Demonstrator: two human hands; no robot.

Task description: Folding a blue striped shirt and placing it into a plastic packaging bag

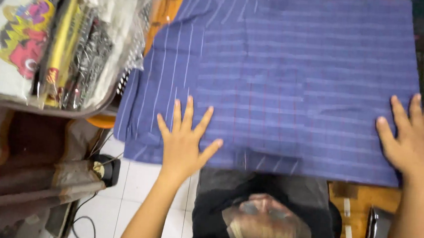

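Item one: a folded blue cloth (294,75) with thin pale stripes and fainter red lines, spread flat across a wooden table (361,196), whose orange-brown top shows at the near right edge and again at the far left corner. The cloth covers most of the surface and its left portion hangs slightly past the table edge, where the stripes run lengthwise instead of across. Item two: my left hand (184,139), palm down, fingers fanned wide, pressing flat on the near left part of the cloth, just inside its lower hem; it grasps nothing. Item three: my right hand (412,138), likewise flat and spread, resting on the cloth's right edge near the corner (fingertips pointing away from me), gripping nothing either. The two hands lie well apart, with a broad stretch of smoothed fabric between them. Item four: a clear plastic bag (53,43) of packaged goods, yellow, black and pink among them, sitting to the left of the table, near the cloth's overhanging end. Item five: white tiled floor (140,178) below, left of my dark clothing, with a black cable (83,219) trailing over it.
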